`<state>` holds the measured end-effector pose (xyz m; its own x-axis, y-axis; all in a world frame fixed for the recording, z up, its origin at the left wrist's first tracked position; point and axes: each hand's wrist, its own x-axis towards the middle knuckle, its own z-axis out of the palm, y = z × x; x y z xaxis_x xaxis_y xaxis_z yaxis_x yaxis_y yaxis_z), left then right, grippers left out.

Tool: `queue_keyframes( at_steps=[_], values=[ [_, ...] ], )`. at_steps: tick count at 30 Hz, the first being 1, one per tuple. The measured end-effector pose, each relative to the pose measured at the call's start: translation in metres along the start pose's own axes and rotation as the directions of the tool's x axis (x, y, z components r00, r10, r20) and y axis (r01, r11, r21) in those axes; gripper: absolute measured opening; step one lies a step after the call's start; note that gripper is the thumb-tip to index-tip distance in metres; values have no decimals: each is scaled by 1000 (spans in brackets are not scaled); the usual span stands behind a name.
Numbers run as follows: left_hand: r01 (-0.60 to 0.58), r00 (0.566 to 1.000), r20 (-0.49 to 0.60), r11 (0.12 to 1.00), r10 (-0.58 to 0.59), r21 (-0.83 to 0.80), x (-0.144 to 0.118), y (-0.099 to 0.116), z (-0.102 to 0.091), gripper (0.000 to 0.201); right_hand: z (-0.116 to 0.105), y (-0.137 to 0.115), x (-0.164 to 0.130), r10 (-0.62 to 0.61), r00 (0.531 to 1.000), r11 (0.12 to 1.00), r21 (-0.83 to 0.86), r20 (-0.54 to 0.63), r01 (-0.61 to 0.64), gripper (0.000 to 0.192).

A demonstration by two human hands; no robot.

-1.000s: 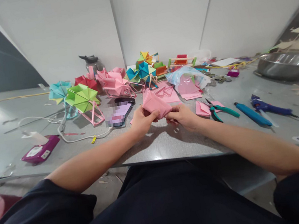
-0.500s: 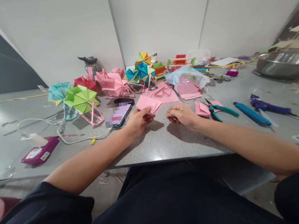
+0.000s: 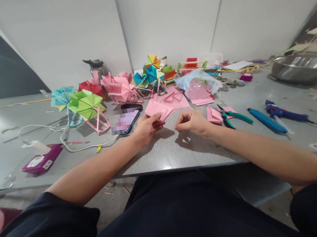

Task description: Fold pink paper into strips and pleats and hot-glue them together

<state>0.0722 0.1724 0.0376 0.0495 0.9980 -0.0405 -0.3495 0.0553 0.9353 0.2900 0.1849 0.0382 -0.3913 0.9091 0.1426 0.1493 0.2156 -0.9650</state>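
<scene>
Two hands at the near edge of the grey counter [image 3: 167,155], entered as follows. Left hand [image 3: 146,129]: grip closed on the near corner of a folded pink paper piece [image 3: 158,110], whose far part lies fanned on the counter just right of a phone [image 3: 125,121]. Right hand [image 3: 193,122]: loosely curled, fingertips pinched together, holding nothing that can be made out. Change noted: one second ago both hands held the pink piece raised between them; it has since been lowered to the left and the right hand has come off it, so the piece is now in the left hand alone and the hands stand apart. Judged, this marks a pause between folds, not a finished item. A small white scrap [image 3: 186,140] lies just near of the right hand. Containers: a clear plastic bag [image 3: 198,84], far right of the hands, holds pink paper sheets; a steel bowl [image 3: 307,69] at far right, contents not visible from this angle; a dark-lidded jar [image 3: 96,67] at the far wall, contents unclear. Other stock: finished paper wheels, green [image 3: 86,103], teal [image 3: 62,96] and pink [image 3: 120,89], far left; loose pink folded pieces [image 3: 214,114], green-handled pliers [image 3: 233,116] and a blue glue gun [image 3: 285,113] to the right.
</scene>
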Motion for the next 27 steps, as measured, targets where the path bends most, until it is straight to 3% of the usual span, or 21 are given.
queue_keyframes(
  at_steps=[4,10,15,27],
  values=[
    [-12,1000,19,1000,12,-17,-2,1,1,24,-1,3,2,-15,999,1000,-9,51,15,49],
    [-39,999,13,998,39,50,-5,-1,4,26,-2,10,8,-12,997,1000,-19,81,14,54],
    [-131,991,15,987,130,93,-11,-4,10,23,2,10,8,-45,999,999,22,6,45,52],
    [-234,972,33,962,232,141,-16,-6,17,26,10,11,7,68,996,965,257,-52,-53,35]
  ],
)
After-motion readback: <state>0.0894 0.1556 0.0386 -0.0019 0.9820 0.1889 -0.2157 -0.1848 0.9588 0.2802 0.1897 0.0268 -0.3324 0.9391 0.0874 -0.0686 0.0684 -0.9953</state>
